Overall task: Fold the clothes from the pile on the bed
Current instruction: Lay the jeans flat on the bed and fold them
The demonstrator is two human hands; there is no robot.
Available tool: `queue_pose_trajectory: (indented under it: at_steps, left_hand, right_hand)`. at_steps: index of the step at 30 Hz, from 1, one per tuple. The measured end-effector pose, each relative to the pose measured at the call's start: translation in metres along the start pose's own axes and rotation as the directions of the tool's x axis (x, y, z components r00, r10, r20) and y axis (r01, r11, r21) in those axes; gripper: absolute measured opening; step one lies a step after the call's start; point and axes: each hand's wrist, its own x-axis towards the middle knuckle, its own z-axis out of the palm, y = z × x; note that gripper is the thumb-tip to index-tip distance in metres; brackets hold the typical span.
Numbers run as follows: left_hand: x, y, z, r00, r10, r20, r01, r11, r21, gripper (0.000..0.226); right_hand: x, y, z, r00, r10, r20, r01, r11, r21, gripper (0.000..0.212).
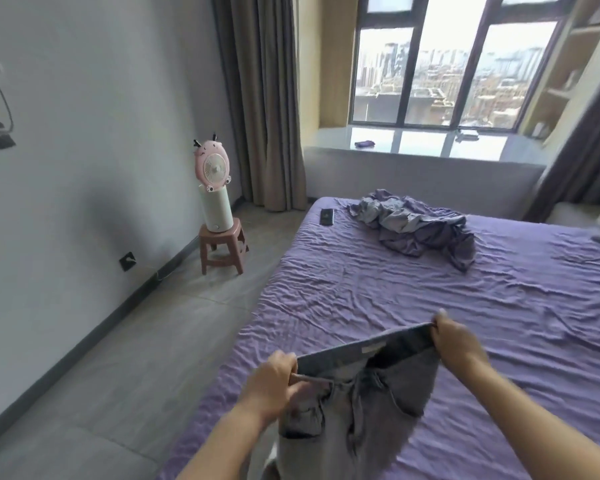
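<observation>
1. Grey denim jeans (357, 396) hang by the waistband above the near edge of the bed (430, 292), legs dropping out of sight below; held up like this, they can fall straight before a first fold, I judge.
2. Left hand (274, 379) pinches one end of the waistband, fingers curled round the cloth.
3. Right hand (456, 337) grips the other end, pulling the band taut between them.
4. Crumpled pile (416, 223) of lilac and grey cloth waits well apart at the far side; how many garments it holds is unclear.
5. Dark phone (326, 216) lies just beside it.
</observation>
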Motion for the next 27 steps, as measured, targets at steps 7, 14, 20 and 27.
queue_pose_trajectory:
  at_steps: [7,14,20,27]
  left_hand:
    - [-0.004,0.145,-0.130,0.945,0.258,-0.199,-0.291,0.943,-0.159,0.040]
    - [-0.023,0.265,-0.196,0.816,0.286,-0.502,-0.407,0.901,-0.149,0.040]
    - [-0.046,0.330,-0.206,0.830,0.280,-0.483,-0.431,0.871,-0.234,0.049]
    - [-0.081,0.359,-0.227,0.767,0.191,-0.613,-0.358,0.919,-0.162,0.040]
  right_hand:
    - [-0.021,0.033,-0.188,0.969,0.062,-0.238,0.031,0.929,0.369,0.016]
    - [-0.080,0.096,-0.324,0.980,-0.050,-0.195,0.141,0.861,0.488,0.017]
    - [-0.106,0.135,-0.373,0.921,-0.126,-0.369,0.244,0.925,0.290,0.021]
    - [-0.162,0.151,-0.409,0.845,-0.177,-0.504,0.456,0.731,0.507,0.022]
